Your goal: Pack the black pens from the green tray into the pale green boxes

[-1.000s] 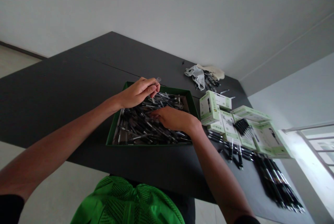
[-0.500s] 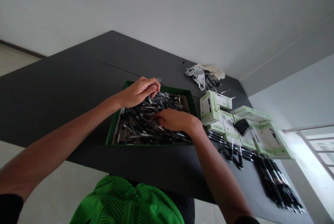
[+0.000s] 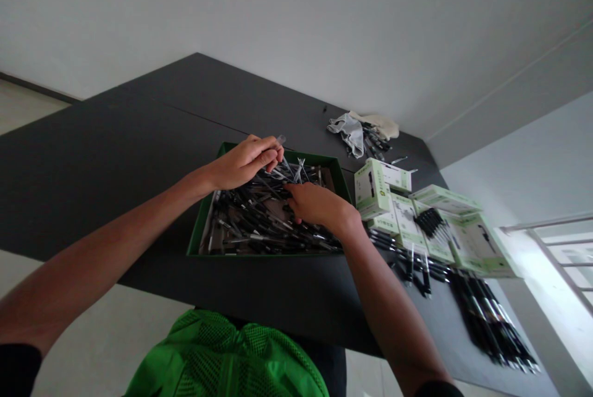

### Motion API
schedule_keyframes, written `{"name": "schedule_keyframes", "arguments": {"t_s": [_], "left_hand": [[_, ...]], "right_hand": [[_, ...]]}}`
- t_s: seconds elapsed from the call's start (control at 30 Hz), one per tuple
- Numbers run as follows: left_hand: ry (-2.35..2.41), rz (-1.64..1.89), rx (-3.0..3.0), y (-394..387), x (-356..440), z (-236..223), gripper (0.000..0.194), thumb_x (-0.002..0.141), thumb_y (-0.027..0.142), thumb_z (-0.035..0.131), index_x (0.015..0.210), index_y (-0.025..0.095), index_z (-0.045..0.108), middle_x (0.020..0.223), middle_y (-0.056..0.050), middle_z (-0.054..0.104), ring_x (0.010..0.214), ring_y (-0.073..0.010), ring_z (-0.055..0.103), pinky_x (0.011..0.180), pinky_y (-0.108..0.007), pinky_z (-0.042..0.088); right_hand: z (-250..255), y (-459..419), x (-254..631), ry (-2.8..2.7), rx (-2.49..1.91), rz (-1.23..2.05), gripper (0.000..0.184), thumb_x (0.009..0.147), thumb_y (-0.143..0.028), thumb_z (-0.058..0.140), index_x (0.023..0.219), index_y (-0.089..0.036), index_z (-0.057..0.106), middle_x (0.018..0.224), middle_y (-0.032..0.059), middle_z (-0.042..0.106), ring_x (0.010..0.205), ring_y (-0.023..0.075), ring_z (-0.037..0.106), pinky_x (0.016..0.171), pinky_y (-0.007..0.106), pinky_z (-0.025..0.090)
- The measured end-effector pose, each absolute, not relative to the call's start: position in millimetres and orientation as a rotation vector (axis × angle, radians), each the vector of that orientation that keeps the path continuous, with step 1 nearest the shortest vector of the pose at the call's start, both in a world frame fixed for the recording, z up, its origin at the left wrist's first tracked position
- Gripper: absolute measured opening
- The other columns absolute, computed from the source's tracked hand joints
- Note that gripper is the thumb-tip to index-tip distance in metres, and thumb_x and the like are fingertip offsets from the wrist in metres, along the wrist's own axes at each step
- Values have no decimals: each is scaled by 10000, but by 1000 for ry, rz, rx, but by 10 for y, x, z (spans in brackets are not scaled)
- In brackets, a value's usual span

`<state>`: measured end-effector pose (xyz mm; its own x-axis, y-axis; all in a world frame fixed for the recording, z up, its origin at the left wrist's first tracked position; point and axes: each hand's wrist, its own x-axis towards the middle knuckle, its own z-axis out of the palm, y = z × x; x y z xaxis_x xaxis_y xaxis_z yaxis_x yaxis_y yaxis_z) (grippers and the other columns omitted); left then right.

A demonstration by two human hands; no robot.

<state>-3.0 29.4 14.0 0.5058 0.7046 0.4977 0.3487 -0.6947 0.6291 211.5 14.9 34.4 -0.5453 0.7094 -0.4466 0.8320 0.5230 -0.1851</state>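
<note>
My left hand is closed in a fist over the far left part of a green box. Clear pen ends stick out past its fingers, so it grips one or more pens. Inside the box lies a tangled heap of black and clear pens. My right hand is down in the heap at the right of the middle, fingers curled and pointing left. What its fingertips hold, if anything, is hidden. Just beyond that hand, several pens stand tilted up and crossed.
White and green cartons stand right of the box, with black pens on one of them. A large row of pens lies at the near right of the dark table. Gloves lie over pens at the back.
My right hand has moved slightly away from me within the heap, and several pens beyond it now stick up. The left hand has stayed nearly still, closed as before.
</note>
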Motion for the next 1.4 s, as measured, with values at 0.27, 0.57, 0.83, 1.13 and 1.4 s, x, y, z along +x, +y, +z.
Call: {"name": "schedule_keyframes", "arguments": {"t_s": [0.27, 0.57, 0.83, 1.13, 1.4], "left_hand": [[874, 1068, 2296, 287, -24, 157, 490, 1122, 587, 358, 919, 204, 586, 724, -10, 620, 666, -164, 574, 754, -299, 460], [850, 1064, 2317, 297, -27, 144, 451, 1139, 533, 346, 932, 204, 576, 733, -12, 610, 670, -167, 560, 756, -314, 453], [864, 1071, 2308, 293, -23, 147, 463, 1133, 554, 358, 935, 202, 585, 730, -10, 618, 671, -166, 570, 773, -311, 460], [850, 1077, 2337, 310, -27, 130, 495, 1133, 572, 337, 920, 200, 585, 734, -9, 621, 671, -163, 570, 756, -308, 455], [852, 1059, 2339, 307, -35, 129, 484, 1136, 565, 333, 932, 202, 580, 729, 0, 608, 662, -161, 551, 753, -302, 437]], "right_hand": [[375, 55, 2036, 2653, 1128, -630, 397, 1020, -213, 510, 1316, -251, 773, 1241, 111, 803, 1169, 286, 757, 996, 366, 541], [332, 25, 2018, 2503, 1226, -547, 406, 1027, -218, 486, 1279, -232, 803, 1240, 144, 800, 1158, 327, 764, 966, 417, 576], [343, 19, 1972, 2692, 1008, -736, 424, 1016, -130, 481, 1272, -225, 804, 1237, 107, 808, 1176, 282, 760, 1025, 376, 545], [299, 3, 1972, 2527, 1005, -765, 447, 997, -146, 490, 1308, -241, 796, 1286, 99, 793, 1210, 287, 748, 1025, 362, 547], [433, -64, 1992, 2483, 1240, -493, 419, 1028, -213, 472, 1292, -255, 796, 1253, 134, 798, 1163, 329, 764, 965, 428, 578]]}}
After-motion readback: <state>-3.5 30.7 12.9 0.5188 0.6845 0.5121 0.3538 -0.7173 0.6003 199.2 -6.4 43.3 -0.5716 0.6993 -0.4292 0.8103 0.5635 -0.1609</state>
